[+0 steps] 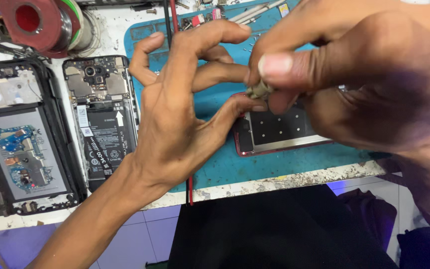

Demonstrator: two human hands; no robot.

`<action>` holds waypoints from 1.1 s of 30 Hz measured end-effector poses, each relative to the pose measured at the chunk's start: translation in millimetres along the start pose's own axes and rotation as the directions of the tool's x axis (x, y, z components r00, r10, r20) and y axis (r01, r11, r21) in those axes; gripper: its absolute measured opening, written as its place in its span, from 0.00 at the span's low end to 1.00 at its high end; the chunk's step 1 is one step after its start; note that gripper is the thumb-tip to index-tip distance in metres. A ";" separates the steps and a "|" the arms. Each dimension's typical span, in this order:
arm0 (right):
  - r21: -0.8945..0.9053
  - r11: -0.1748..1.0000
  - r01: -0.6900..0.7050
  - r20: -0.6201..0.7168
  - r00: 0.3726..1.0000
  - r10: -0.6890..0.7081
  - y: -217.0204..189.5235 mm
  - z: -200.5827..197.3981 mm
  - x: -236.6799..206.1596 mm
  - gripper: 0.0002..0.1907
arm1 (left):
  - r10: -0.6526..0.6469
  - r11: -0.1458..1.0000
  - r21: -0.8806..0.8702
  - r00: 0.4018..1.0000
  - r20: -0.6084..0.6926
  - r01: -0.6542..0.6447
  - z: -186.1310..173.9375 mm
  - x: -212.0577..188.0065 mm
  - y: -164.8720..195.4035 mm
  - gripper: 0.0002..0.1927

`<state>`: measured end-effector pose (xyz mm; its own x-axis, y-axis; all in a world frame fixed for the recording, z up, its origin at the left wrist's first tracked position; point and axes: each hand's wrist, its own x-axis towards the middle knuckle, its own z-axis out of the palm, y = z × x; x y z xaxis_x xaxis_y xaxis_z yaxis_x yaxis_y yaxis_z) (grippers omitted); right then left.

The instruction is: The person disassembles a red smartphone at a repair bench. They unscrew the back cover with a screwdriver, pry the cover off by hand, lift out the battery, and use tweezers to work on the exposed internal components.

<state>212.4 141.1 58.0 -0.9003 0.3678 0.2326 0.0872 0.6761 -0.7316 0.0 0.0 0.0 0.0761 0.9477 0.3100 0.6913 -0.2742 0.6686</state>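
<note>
Hands fill the head view, both up close over a blue mat (235,164) on a worn white bench (284,182). Right hand (369,74) is pinched shut, thumb and forefinger clamped on a small greyish lump (261,90), too blurred to tell what it is. Left hand (175,109) is spread open with its fingers curled wide, one fingertip touching that same lump from below, thumb pointing up, gripping nothing. Right under the pinch lies a red-edged phone (274,132), opened up, its dark inner plate dotted with pale spots showing; the right hand covers its far end. Off to the left, clear of the mat, a second phone (103,117) lies with its back off, black battery and camera parts bare, the left wrist just beside its lower corner. Further left sits a black phone frame (51,124) holding a grey plate with a small blue circuit board (13,142) on it. Top left, a red spool (33,20) stands against a roll of wire. Thin red and black cables (190,192) run down the mat and over the bench edge, passing under the left hand. Tiny screws and tools at the mat's top edge are mostly hidden behind the fingers.
</note>
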 end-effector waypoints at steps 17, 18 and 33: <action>-0.083 0.957 0.278 -0.105 0.952 -0.286 -6.2 14.2 6.2 0.17 | 0.064 0.998 -0.011 0.992 -0.110 -0.065 -0.6 6.5 9.7 0.27; -0.082 0.959 0.272 -0.105 0.954 -0.280 -8.5 12.5 9.2 0.17 | 0.046 0.998 -0.033 0.991 -0.125 -0.050 -1.5 10.2 10.7 0.25; -0.158 0.913 0.376 -0.172 0.900 -0.401 0.3 11.9 16.9 0.14 | 0.082 0.921 -0.386 0.994 0.071 -0.049 4.0 1.7 1.4 0.38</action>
<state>192.1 140.0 54.1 -0.7720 0.1698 0.6126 -0.1919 0.8565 -0.4792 4.0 1.8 -1.3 0.1835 0.9310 0.3155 0.3554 -0.3620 0.8618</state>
